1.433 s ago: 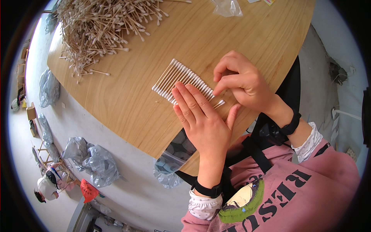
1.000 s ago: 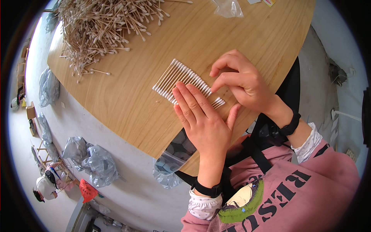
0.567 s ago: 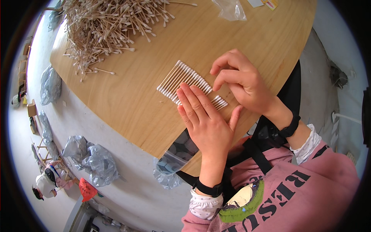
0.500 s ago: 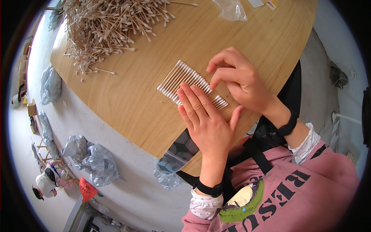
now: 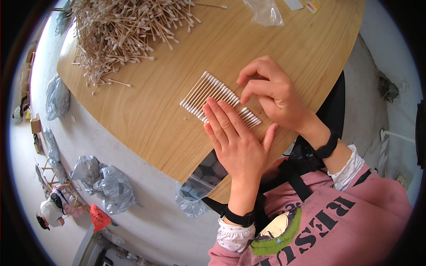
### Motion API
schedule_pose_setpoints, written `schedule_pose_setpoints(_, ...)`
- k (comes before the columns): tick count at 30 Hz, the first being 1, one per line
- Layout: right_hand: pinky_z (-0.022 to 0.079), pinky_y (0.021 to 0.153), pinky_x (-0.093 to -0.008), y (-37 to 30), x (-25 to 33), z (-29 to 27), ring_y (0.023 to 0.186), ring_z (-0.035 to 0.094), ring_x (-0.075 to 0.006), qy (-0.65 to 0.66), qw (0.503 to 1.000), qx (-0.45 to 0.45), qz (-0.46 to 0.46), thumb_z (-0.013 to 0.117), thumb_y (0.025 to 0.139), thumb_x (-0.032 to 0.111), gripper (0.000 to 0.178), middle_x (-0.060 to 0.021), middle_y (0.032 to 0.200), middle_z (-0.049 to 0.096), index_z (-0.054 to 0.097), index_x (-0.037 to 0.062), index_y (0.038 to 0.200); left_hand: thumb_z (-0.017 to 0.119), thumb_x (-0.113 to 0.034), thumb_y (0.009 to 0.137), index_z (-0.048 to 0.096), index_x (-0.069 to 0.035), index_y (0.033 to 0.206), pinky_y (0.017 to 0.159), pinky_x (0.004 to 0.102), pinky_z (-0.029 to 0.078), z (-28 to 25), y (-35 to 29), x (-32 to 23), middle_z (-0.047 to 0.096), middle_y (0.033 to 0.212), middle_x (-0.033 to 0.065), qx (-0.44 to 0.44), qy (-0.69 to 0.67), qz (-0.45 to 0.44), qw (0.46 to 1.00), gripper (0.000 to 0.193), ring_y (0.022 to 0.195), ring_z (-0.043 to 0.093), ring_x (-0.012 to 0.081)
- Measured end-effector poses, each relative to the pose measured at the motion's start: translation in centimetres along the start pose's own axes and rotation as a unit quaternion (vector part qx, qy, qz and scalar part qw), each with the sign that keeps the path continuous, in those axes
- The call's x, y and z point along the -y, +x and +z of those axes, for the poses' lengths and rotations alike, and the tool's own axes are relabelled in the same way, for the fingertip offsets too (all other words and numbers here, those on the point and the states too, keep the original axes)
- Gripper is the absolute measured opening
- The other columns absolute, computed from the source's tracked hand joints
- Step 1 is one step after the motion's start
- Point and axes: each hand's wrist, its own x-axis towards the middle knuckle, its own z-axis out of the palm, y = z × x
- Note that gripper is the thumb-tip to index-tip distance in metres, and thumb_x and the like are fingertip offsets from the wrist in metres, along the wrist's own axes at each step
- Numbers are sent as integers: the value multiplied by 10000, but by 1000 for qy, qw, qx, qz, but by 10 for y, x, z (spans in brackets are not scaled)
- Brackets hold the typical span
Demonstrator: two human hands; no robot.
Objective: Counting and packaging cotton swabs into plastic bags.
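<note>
Wooden tabletop (image 5: 146,115): left hand (image 5: 237,142) flat, grip open, pressing the row of cotton swabs (image 5: 208,93); right hand (image 5: 273,95) curled loosely above, holding nothing.

At the centre of the frame we see a row of cotton swabs (image 5: 212,95) with pale tan sticks and white tips, lying on a table (image 5: 146,111) of warm light-brown wood grain. At the upper left, the loose heap of swabs (image 5: 120,31) shows the same tan and white. At the lower right, we note a pink sweatshirt (image 5: 346,221) with black lettering and a green patch, white dotted cuffs (image 5: 235,235), and black wristbands (image 5: 238,217). Grey plastic bags (image 5: 106,184) lie on the pale grey floor (image 5: 168,226) at the lower left, beside a small red object (image 5: 98,217).
</note>
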Motion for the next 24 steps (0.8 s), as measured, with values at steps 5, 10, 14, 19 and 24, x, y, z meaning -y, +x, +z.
schedule_pose_setpoints(5, 484, 786, -355, 2, 3, 1, 928, 569, -248, -8, 1000, 0, 2, 614, 711, -73, 147, -37, 952, 621, 667, 58, 749, 599, -680, 850, 193, 126, 1518, 1225, 480, 141, 0, -1, 1, 169, 1610, 293, -3, 8, 1, 1000, 1123, 1520, 130, 405)
schedule_pose_setpoints(10, 485, 789, -358, 2, 1, 2, 934, 567, -249, -29, 1000, 5, -8, 623, 707, -66, 140, -36, 955, 620, 669, 58, 752, 600, -680, 850, 194, 126, 1518, 1224, 482, 148, 1, 0, 1, 174, 1608, 294, -6, 5, 3, 1000, 1123, 1518, 136, 408)
schedule_pose_setpoints(14, 487, 794, -355, 1, 0, 0, 942, 567, -252, -52, 998, 22, -40, 621, 707, -70, 149, -37, 960, 622, 670, 60, 760, 603, -682, 846, 195, 126, 1518, 1223, 482, 150, 2, -2, 1, 174, 1608, 295, -6, 4, 1, 1000, 1127, 1518, 139, 408)
schedule_pose_setpoints(19, 490, 804, -361, 2, 4, 2, 952, 569, -258, -9, 1000, -12, 19, 603, 716, -87, 193, -44, 973, 627, 681, 71, 796, 605, -687, 843, 197, 124, 1519, 1223, 478, 152, 1, -1, 1, 178, 1607, 295, -10, 3, 2, 1000, 1131, 1518, 140, 404)
schedule_pose_setpoints(24, 494, 817, -364, 1, 2, 3, 975, 575, -261, -34, 999, 0, 1, 602, 715, -89, 222, -48, 982, 628, 694, 81, 823, 601, -690, 843, 196, 122, 1520, 1225, 474, 146, 2, -1, 1, 177, 1608, 294, -8, 7, 3, 1000, 1133, 1520, 135, 400)
